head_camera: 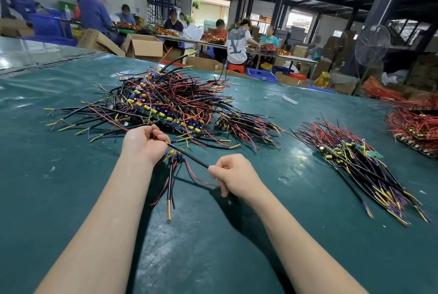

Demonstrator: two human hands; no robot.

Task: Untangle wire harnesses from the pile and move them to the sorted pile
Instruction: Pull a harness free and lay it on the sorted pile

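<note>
From the head camera, a glossy, scuffed dark green mat (71, 175) is covering the table and catching soft reflections. The left hand (144, 144) is clenching round one end of a smooth black sheathed cable (189, 155), fingers curled tight, while the right hand (234, 175) is pinching the cable's other end between thumb and bent fingers, so the cable is stretching straight between them just above the mat. Below the left hand, a small harness (174, 158) of yellow and blue components is hanging with thin black, red and yellow leads trailing toward the person. Just beyond the hands, the tangled pile (166, 99) is bristling with wires in every direction. Well to the right, the sorted pile (360, 163) is lying with its wires running roughly parallel.
</note>
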